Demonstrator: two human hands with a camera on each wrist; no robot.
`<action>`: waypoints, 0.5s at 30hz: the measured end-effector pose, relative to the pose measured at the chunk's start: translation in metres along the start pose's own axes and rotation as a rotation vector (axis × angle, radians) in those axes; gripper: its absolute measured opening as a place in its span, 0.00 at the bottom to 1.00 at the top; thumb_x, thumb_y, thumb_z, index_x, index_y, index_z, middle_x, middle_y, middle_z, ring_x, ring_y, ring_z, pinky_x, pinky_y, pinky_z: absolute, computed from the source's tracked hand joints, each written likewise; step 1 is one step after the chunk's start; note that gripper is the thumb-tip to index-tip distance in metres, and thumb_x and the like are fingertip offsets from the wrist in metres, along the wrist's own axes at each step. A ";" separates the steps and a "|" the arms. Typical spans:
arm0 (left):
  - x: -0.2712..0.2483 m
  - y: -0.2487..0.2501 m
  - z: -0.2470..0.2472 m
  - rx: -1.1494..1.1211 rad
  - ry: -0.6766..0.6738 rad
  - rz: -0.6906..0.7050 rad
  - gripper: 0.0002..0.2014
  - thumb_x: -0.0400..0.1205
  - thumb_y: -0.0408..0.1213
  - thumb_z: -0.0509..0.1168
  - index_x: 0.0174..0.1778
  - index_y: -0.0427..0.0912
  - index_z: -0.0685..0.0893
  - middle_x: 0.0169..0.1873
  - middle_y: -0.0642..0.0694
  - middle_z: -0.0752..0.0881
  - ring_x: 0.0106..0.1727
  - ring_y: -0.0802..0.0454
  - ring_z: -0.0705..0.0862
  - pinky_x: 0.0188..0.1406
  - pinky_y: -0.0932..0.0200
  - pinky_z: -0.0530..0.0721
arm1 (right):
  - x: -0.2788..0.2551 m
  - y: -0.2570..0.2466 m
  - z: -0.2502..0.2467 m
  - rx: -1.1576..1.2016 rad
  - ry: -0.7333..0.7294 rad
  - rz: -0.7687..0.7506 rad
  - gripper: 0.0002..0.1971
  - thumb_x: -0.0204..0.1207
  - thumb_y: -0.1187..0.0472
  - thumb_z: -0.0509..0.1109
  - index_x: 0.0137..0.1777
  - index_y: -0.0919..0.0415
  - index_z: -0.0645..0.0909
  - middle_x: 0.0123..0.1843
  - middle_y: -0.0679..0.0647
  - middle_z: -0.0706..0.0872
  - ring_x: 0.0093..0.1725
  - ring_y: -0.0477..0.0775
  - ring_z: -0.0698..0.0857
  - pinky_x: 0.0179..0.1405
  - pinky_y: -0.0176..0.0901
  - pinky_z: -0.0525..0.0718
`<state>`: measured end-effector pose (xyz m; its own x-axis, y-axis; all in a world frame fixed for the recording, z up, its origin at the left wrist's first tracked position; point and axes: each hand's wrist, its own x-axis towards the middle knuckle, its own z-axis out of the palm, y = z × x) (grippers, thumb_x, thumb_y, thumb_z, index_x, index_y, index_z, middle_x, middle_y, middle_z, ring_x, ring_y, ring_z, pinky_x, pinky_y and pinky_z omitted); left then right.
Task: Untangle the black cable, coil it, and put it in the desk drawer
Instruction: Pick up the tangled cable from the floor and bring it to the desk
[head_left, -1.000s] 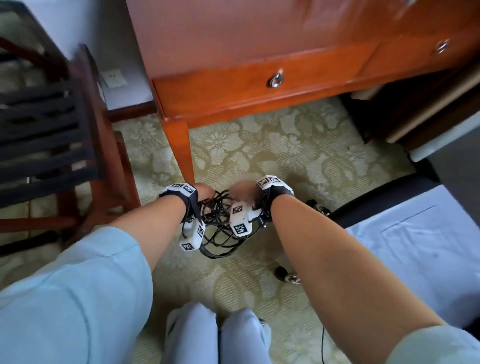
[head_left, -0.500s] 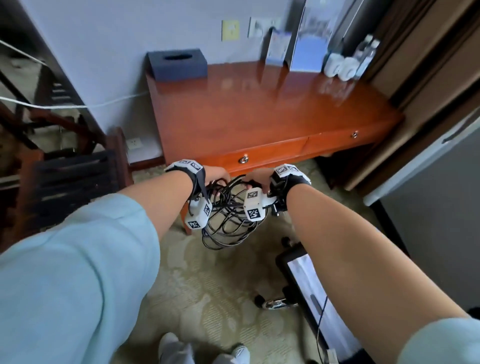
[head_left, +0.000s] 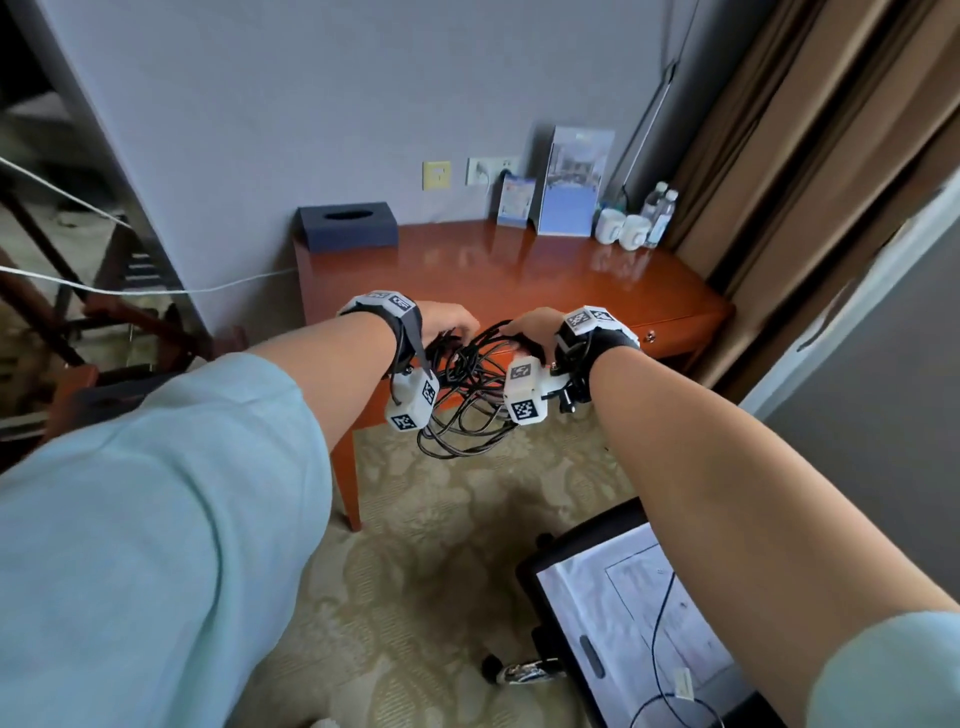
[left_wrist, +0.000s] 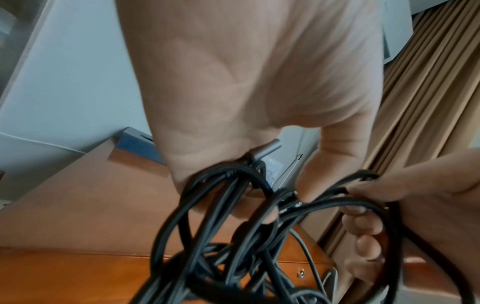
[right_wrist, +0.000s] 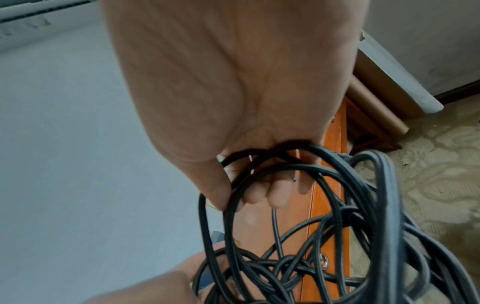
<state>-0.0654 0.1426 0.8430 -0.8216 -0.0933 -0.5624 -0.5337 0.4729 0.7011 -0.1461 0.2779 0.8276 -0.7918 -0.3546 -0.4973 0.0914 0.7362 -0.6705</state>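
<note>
A tangled black cable (head_left: 470, 395) hangs in loose loops between both hands, in the air in front of the wooden desk (head_left: 519, 270). My left hand (head_left: 447, 325) grips a bunch of strands at the left of the tangle, fingers curled round them in the left wrist view (left_wrist: 233, 185). My right hand (head_left: 524, 332) holds several loops at the right, fingers hooked through them (right_wrist: 267, 191). The desk drawers are closed; one metal drawer knob (head_left: 649, 336) shows beside my right wrist, another knob (right_wrist: 323, 261) through the cable loops.
On the desk stand a dark tissue box (head_left: 345, 226), leaflets (head_left: 569, 182), two white mugs (head_left: 623, 228) and water bottles (head_left: 660, 208). Curtains (head_left: 779, 182) hang at right. A wheeled chair with papers (head_left: 639, 613) sits on the patterned carpet at lower right. A wooden rack (head_left: 78, 312) stands at left.
Both hands have risen with the cable from near the floor to desk-top height. The head view has tilted up from the carpet and drawer front to the desk top and wall.
</note>
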 end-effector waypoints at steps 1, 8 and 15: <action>0.002 0.003 -0.002 0.021 -0.006 0.025 0.14 0.80 0.24 0.56 0.27 0.38 0.69 0.29 0.42 0.71 0.30 0.47 0.70 0.32 0.59 0.74 | -0.001 -0.003 -0.002 0.041 0.019 0.000 0.16 0.83 0.58 0.65 0.32 0.61 0.74 0.32 0.53 0.78 0.29 0.51 0.76 0.30 0.41 0.74; 0.057 0.001 -0.035 0.121 0.137 0.117 0.20 0.65 0.35 0.77 0.50 0.31 0.83 0.48 0.33 0.87 0.51 0.35 0.86 0.57 0.33 0.83 | -0.004 -0.023 -0.008 0.099 0.144 -0.034 0.19 0.84 0.60 0.62 0.30 0.61 0.70 0.28 0.54 0.74 0.22 0.50 0.73 0.21 0.36 0.68; 0.022 0.019 -0.062 0.194 0.243 0.188 0.11 0.70 0.29 0.73 0.40 0.39 0.77 0.36 0.43 0.79 0.37 0.47 0.76 0.35 0.57 0.76 | -0.004 -0.040 -0.009 0.126 0.166 -0.085 0.12 0.83 0.60 0.62 0.36 0.53 0.72 0.36 0.50 0.76 0.26 0.44 0.80 0.11 0.26 0.73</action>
<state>-0.1062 0.0952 0.8716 -0.9377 -0.1837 -0.2949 -0.3403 0.6566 0.6731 -0.1521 0.2554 0.8618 -0.8877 -0.3044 -0.3455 0.0867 0.6263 -0.7747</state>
